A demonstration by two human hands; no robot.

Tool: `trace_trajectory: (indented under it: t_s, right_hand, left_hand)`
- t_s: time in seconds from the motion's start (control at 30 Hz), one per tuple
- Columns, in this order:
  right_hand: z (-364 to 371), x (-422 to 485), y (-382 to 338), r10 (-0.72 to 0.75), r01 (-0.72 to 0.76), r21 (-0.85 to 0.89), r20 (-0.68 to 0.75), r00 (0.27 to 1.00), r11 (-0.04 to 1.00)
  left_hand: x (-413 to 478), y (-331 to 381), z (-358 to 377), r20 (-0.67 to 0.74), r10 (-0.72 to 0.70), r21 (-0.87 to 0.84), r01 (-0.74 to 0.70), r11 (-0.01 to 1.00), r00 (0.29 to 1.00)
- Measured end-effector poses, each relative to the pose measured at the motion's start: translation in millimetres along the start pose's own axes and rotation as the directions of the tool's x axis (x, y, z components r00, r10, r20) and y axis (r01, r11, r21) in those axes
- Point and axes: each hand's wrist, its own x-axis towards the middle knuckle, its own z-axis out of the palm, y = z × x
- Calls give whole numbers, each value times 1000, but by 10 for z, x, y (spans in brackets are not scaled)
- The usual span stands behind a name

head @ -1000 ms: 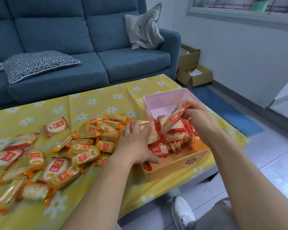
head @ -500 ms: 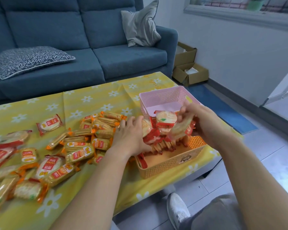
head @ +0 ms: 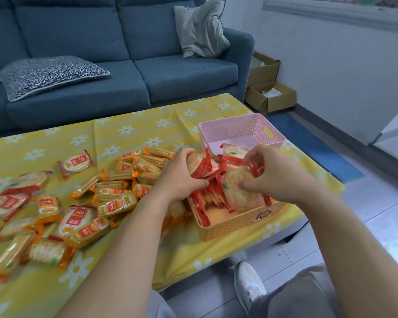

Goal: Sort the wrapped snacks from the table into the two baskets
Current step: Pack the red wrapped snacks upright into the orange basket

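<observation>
Left hand (head: 182, 177): gripping a bunch of red-wrapped round crackers (head: 201, 165) at the orange basket's left rim, fingers curled closed around them.
Right hand (head: 274, 177): pinching one round cracker pack (head: 237, 191), thumb and fingers closed on it, holding it upright inside the basket.
Orange basket (head: 230, 222): sitting at the tabletop's near right corner, holding red-wrapped packs standing on edge.
Pink basket (head: 241, 129): standing just behind the orange one, toward the far right edge.
Loose snacks (head: 115, 193): lying scattered across the yellow flowered tablecloth (head: 129, 134), from centre to left edge.
</observation>
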Motion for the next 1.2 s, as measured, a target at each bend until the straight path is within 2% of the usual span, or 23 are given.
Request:
trace_trajectory:
  t_s: [0.1, 0.3, 0.4, 0.53, 0.73, 0.8, 0.87, 0.93, 0.97, 1.03, 1.07, 1.2]
  right_hand:
    - [150, -1, -133, -86, 83, -110, -28, 996, 990]
    - [673, 97, -297, 20, -38, -261, -70, 997, 965]
    - [638, 78, -303, 89, -60, -295, 86, 992, 954]
    - [543, 53, -235, 85, -12, -234, 301, 950, 972]
    - [900, 130, -229, 103, 12, -246, 449, 888, 969]
    - [783, 134, -239, 115, -35, -175, 472, 874, 984]
    - [586, 126, -207, 138, -118, -77, 354, 925, 990]
    - [431, 120, -170, 185, -214, 126, 209, 960, 969]
    - [390, 117, -176, 218, -269, 287, 197, 956, 919]
    - [400, 122, -216, 265, -364, 550, 254, 930, 751]
    - [428, 144, -229, 275, -381, 606, 263, 925, 698]
    - [497, 187, -235, 229, -355, 668, 272, 935, 654]
  left_hand:
    - [-15, -6, -19, 8, 0, -30, 0, 1000, 1000]
    - [-16, -6, 3, -5, -3, -34, 3, 999, 1000]
    - [-23, -6, 10, -12, 4, -18, -4, 1000, 1000]
    - [-17, -9, 14, 4, 9, -4, -9, 1000, 1000]
    - [-19, -20, 14, 12, 26, -3, -26, 1000, 1000]
    - [-31, -25, 9, 14, 32, -22, -31, 999, 999]
    - [-40, -18, 5, 6, 44, -45, -44, 998, 999]
    - [-51, -4, 9, -11, 65, -70, -66, 995, 998]
    - [-61, 9, 12, -24, 83, -85, -85, 993, 996]
    - [-89, 38, 20, -42, 125, -105, -129, 986, 991]
    - [-106, 49, 23, -42, 145, -109, -149, 983, 989]
    - [-155, 56, -1, -2, 196, -147, -194, 970, 981]
